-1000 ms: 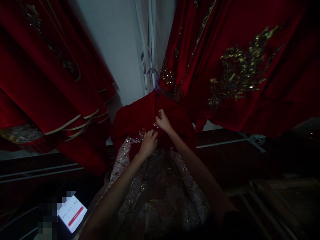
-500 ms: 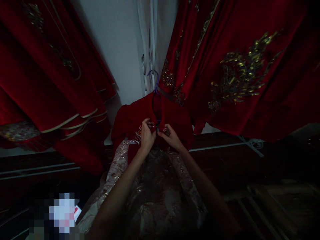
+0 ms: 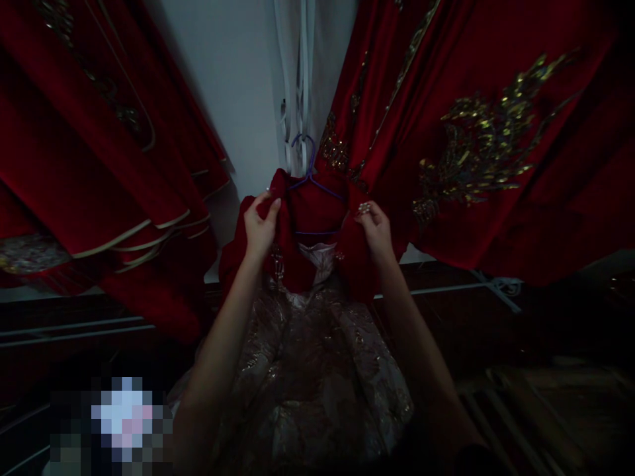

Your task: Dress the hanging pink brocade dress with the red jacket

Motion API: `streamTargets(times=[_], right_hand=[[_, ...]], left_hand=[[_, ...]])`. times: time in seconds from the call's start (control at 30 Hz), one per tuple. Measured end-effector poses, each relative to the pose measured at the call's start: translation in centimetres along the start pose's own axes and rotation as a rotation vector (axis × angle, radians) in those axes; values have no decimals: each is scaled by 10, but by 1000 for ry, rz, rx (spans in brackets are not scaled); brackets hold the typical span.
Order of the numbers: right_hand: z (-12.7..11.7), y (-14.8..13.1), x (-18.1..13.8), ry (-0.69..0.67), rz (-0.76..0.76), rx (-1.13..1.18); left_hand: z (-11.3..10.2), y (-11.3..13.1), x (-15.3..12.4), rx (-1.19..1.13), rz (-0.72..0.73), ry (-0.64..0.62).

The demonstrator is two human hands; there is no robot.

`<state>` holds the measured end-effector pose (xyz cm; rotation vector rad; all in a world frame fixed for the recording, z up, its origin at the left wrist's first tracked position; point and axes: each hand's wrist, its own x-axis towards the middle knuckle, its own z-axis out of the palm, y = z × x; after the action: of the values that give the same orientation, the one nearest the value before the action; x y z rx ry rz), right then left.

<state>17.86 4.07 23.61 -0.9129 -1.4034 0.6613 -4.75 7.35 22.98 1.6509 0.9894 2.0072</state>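
A red jacket (image 3: 317, 201) with beaded trim hangs on a purple hanger (image 3: 311, 173), its front spread apart. My left hand (image 3: 260, 228) pinches the left edge of its collar opening. On the other side, my right hand (image 3: 376, 228) grips the right front edge, close to a beaded ornament. Between the two hands the hanger's bar and a pale lining show. Below the jacket a shiny patterned skirt (image 3: 317, 370) in a pale, dull tone spreads toward me, partly behind my forearms.
Red garments (image 3: 99, 158) with gold piping hang at the left. Another red garment (image 3: 546, 145) with gold sequin embroidery hangs at the right. White straps (image 3: 303, 79) run down the pale wall behind the hanger. A low metal rail (image 3: 441, 289) crosses near the floor.
My hands have moved apart from the middle of the collar, each pulling a jacket front outward and up. The jacket has opened, showing the hanger's arms and the inside.
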Motion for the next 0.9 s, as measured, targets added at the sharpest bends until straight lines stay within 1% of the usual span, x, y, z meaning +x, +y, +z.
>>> streamTargets(times=[0.07,0.1,0.13,0.17,0.27,0.33,0.37,0.47,0.57,0.7,0.8,0.9], right_hand=[[12,11,-5,-203,33,-33],[19,19,-10,-278,40,-45],[25,26,-15,-284,31,-43],[29,32,-19,-263,24,-24],[32,43,-31,-136,1,52],[29,42,-35,-107,-11,78],[28,40,-36,-125,-17,82],[30,32,-36,-244,-31,99],[34,27,-34,-298,-21,122],[33,23,-30,-333,25,117],[30,20,-26,-396,56,111],[30,17,-22,-436,31,87]], left_hand=[[0,-11,-17,158,14,-152],[2,-16,-28,212,4,-216],[5,-20,-38,247,-13,-245],[8,-22,-48,267,-27,-245],[18,-20,-71,260,-52,-159],[22,-12,-81,209,-65,-94],[24,-8,-85,178,-74,-61],[28,1,-95,118,-123,19],[30,4,-102,98,-175,42],[27,-1,-101,74,-210,6],[22,-5,-93,107,-198,-87],[18,-6,-81,160,-172,-220]])
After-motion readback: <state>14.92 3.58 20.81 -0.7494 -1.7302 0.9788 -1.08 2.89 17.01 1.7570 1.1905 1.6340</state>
